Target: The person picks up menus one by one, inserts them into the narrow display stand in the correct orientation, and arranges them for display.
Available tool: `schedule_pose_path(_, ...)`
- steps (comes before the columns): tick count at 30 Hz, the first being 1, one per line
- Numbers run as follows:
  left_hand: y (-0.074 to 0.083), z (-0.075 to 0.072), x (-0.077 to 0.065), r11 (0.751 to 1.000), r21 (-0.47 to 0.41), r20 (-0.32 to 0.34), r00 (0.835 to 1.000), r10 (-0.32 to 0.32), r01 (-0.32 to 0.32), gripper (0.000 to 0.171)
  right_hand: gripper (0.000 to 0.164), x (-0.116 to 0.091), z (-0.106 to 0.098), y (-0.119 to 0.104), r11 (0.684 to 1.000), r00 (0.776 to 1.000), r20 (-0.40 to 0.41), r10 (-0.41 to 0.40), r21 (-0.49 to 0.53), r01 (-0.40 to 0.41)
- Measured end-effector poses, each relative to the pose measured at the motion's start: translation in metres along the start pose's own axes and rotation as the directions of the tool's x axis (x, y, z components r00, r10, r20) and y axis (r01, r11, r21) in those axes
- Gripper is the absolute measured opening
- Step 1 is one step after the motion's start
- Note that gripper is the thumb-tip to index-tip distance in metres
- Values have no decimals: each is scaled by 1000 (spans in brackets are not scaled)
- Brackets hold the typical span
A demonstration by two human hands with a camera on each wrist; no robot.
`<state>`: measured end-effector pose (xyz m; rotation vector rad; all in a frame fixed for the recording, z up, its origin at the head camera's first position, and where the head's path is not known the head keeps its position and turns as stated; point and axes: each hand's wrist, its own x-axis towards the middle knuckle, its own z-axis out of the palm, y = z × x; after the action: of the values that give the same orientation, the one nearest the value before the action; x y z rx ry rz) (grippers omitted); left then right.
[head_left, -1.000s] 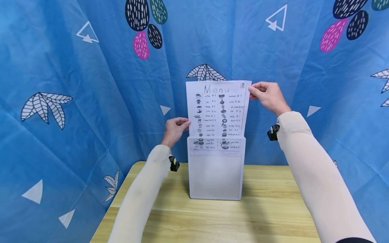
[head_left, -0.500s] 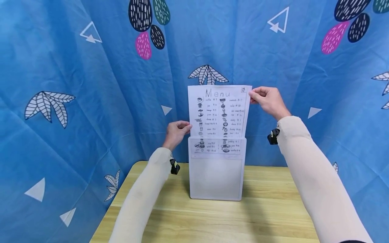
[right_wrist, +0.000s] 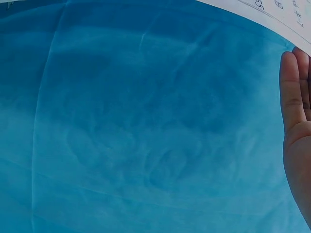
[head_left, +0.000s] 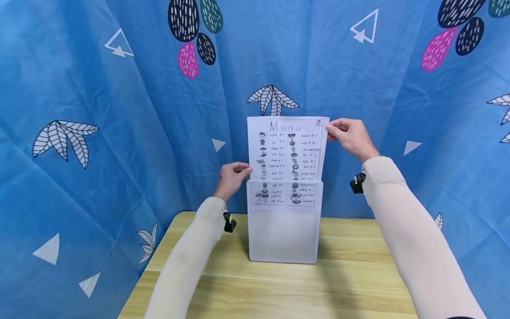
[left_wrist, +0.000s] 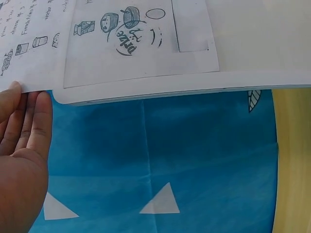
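Head view: pinching with left hand and right hand, by opposite side edges, a white rectangular paper sheet headed "Menu" above two columns of dark drawings, its bottom seen through an upright, white-rimmed translucent plastic panel on the yellowish wooden table.

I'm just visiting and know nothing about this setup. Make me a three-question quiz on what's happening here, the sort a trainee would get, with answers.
1. Multiple choice: which hand grips the paper sheet higher up?
A) the left
B) the right
C) both at the same height

2. Fill in: the paper sheet, sticking out above the white-edged holder, is headed "____".

3. True or false: the paper sheet reaches all the way down to the holder's bottom edge.

Key:
1. B. The right hand pinches it near a top corner; the left hand pinches a side edge lower down.
2. Menu.
3. False. It ends in the holder's upper half.
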<state>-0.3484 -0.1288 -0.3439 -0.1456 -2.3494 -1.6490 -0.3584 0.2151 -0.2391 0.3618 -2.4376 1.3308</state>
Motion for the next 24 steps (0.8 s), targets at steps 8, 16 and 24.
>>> schedule_pose_path(8,-4,1,0,1000,1,-2,1000,-4,4,18,41,-1,3,5,1000,1000,-6,-20,4,20)
schedule_pose_path(16,-7,2,-1,1000,0,-4,1000,7,-7,19,34,-4,6,7,999,1000,-4,-30,18,31)
schedule_pose_path(24,2,-1,5,1000,-11,-19,1000,9,-9,20,32,-4,7,10,999,999,-5,-36,-1,36)
